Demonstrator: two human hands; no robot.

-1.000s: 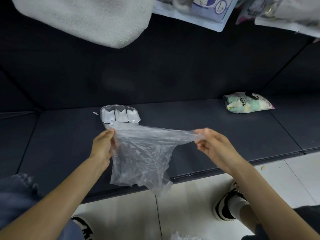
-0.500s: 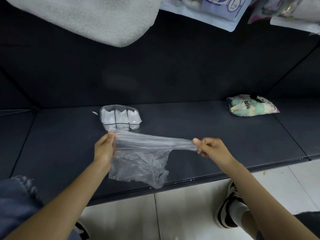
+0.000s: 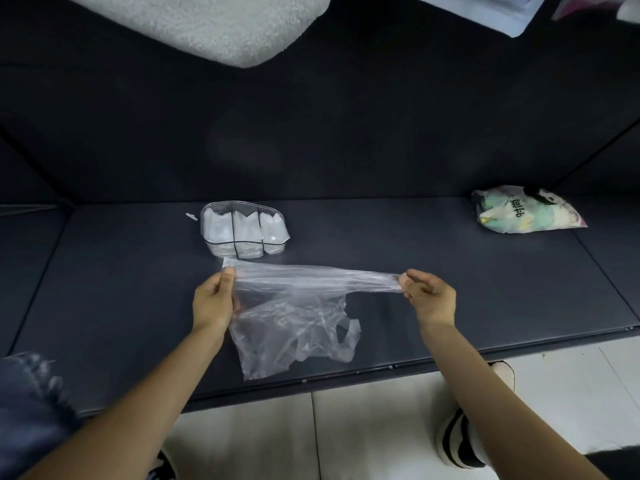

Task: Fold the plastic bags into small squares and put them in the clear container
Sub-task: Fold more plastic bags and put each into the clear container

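Your left hand (image 3: 215, 299) and right hand (image 3: 426, 296) pinch the unfolded clear plastic bag (image 3: 294, 317) taut above the dark surface (image 3: 121, 289), near the clear container (image 3: 242, 232) already holding folded bags.

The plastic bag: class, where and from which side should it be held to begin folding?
Hold the bag by its stretched top edge, as the left hand and right hand do: one end each, from the near side. That probably keeps the edge taut while the crumpled body hangs to the mat.
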